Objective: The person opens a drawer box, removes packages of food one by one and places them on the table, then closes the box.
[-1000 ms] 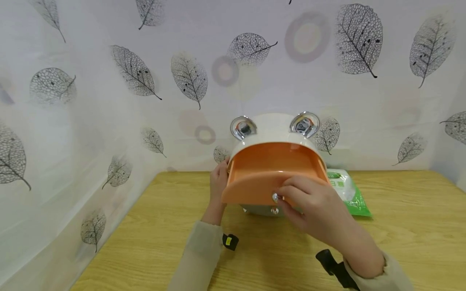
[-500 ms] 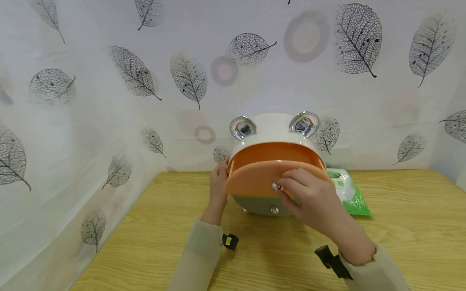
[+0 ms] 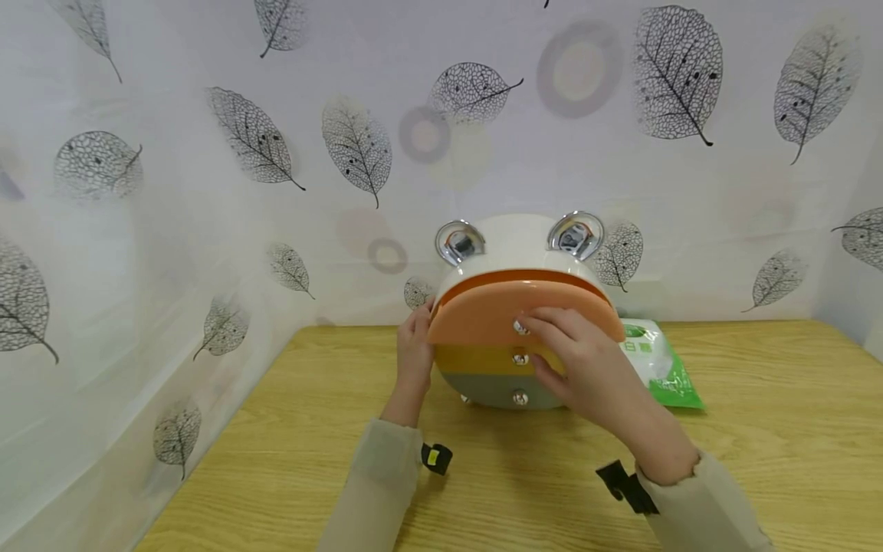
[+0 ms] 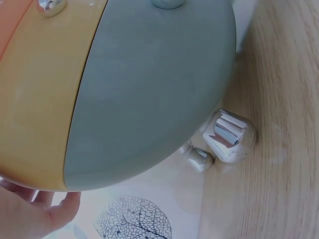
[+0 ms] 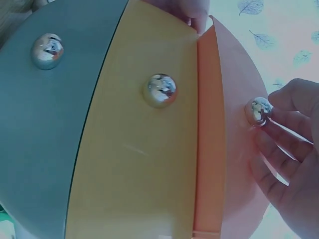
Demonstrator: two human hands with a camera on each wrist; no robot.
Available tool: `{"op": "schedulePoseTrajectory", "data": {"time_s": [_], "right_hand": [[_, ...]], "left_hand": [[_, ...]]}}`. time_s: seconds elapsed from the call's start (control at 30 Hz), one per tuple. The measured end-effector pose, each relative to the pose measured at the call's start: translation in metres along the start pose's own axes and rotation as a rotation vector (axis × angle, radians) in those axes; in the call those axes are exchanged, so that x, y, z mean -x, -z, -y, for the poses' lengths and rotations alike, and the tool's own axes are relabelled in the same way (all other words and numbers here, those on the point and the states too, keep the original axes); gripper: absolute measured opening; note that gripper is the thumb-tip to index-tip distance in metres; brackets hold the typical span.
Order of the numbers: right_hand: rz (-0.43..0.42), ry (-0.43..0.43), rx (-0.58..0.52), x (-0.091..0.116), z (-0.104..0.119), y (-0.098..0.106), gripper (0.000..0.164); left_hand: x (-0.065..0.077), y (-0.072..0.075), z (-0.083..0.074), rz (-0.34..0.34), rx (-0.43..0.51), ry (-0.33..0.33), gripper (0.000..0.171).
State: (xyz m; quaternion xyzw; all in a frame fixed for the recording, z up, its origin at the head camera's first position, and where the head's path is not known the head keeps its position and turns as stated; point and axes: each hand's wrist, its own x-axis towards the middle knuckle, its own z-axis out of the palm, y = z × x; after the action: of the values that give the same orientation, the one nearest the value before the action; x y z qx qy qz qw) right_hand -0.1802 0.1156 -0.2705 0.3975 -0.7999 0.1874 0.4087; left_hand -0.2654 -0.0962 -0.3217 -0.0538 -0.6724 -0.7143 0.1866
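Observation:
A rounded white desktop drawer box [image 3: 517,241] with two chrome-ringed eyes stands on the table. Its orange top drawer [image 3: 476,316] sticks out a little, leaving a thin gap under the white shell. Below it, the yellow drawer [image 3: 476,359] and grey-green drawer [image 3: 483,389] sit flush. The right hand [image 3: 586,360] has fingertips at the orange drawer's silver knob [image 5: 258,110], pressing its front, while the thumb stands apart lower down. Against the box's left side rests the left hand [image 3: 414,353], fingers [image 4: 62,211] along the edge; part of it is hidden behind the box.
A green and white plastic package [image 3: 669,376] lies behind the box on the right. The wood-grain table [image 3: 290,445] ends at a leaf-print backdrop [image 3: 359,245]. Chrome feet [image 4: 229,137] hold the box off the tabletop.
The right hand has pushed the orange drawer back into the box, so the yellow and grey-green fronts show again. Its thumb has come off the knob. The left hand has stayed put.

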Motion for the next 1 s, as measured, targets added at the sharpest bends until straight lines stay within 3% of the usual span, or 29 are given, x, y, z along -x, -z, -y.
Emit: {"op": "schedulePoseTrajectory", "data": {"time_s": [0.47, 1.0], "right_hand": [[0.038, -0.034, 0.014, 0.003, -0.011, -0.01, 0.058], [0.067, -0.047, 0.02, 0.004, -0.015, -0.015, 0.06]], "left_hand": [[-0.002, -0.001, 0.001, -0.034, -0.049, -0.012, 0.038], [-0.003, -0.002, 0.002, -0.047, -0.044, 0.008, 0.038]]}}
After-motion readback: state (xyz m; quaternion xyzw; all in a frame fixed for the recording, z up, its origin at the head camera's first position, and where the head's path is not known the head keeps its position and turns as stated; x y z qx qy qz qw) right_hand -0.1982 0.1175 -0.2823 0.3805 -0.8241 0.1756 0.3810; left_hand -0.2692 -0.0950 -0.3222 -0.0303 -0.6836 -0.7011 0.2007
